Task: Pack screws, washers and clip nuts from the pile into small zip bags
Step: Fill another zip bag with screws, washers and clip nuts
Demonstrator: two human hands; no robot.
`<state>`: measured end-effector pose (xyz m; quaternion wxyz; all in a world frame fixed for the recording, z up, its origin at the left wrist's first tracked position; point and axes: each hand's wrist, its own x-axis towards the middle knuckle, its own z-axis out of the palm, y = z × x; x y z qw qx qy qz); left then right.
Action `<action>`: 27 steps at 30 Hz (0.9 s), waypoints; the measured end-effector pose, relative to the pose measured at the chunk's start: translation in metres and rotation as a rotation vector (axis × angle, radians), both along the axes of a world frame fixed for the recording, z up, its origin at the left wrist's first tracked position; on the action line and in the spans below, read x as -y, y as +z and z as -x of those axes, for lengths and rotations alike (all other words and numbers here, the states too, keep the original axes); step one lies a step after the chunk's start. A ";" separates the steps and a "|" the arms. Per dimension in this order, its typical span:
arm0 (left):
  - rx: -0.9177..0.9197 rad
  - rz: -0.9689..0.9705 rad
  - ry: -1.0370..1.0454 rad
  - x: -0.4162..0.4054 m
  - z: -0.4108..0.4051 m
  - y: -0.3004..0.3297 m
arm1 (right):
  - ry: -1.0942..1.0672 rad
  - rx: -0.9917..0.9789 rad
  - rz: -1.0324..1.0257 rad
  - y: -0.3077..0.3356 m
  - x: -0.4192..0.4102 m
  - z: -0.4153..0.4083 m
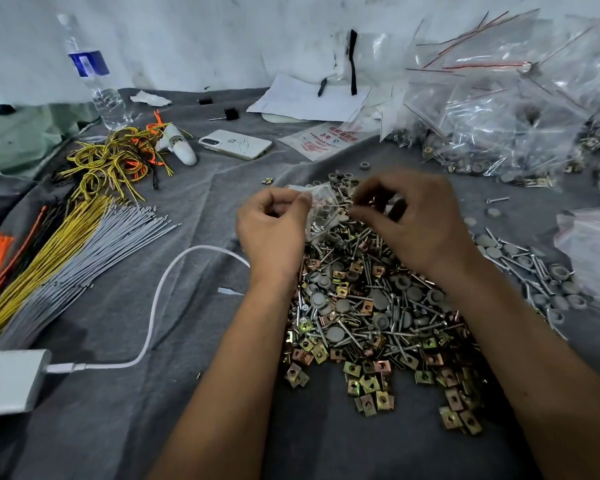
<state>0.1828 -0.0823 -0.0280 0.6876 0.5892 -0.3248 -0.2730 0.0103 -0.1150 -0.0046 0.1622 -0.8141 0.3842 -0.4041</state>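
Note:
A big pile (378,306) of screws, grey washers and brass-coloured clip nuts lies on the grey cloth in front of me. My left hand (274,226) pinches the mouth of a small clear zip bag (321,209) that hangs over the far part of the pile, with a few parts inside. My right hand (406,216) hovers just right of the bag with its fingers curled; its fingertips pinch something small at the bag's opening, too blurred to name.
Filled and empty zip bags (506,109) heap up at the back right. Cable ties and wire bundles (66,244) lie at the left, with a phone (235,144), a water bottle (94,74), papers (309,98) and a white charger cable (160,292) around.

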 end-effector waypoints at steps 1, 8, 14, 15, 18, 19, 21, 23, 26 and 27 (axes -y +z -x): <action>-0.036 0.010 0.007 0.000 -0.001 0.001 | 0.040 -0.156 -0.010 0.000 0.001 0.003; -0.540 0.114 -0.035 -0.001 -0.010 0.010 | 0.141 -0.668 -0.134 0.001 0.000 0.002; -0.206 0.069 0.056 -0.002 -0.006 0.008 | 0.174 -0.557 -0.048 -0.003 0.002 0.003; -0.157 0.064 0.060 -0.002 -0.005 0.007 | 0.184 -0.453 -0.053 -0.003 0.002 0.003; -0.020 0.036 0.058 0.000 -0.002 0.004 | 0.165 -0.152 -0.115 -0.001 0.003 0.006; 0.024 0.024 0.062 0.000 0.000 0.002 | 0.150 -0.097 -0.134 -0.001 0.003 0.007; 0.048 0.018 0.035 0.001 0.002 0.000 | 0.120 -0.043 -0.181 -0.002 0.004 0.007; 0.083 0.009 -0.005 0.001 0.003 -0.002 | 0.107 -0.015 -0.230 -0.003 0.004 0.007; 0.156 0.007 -0.070 0.001 0.005 -0.003 | 0.100 0.000 -0.259 -0.004 0.004 0.007; 0.187 0.003 -0.087 0.000 0.005 -0.003 | 0.097 -0.004 -0.262 -0.004 0.004 0.007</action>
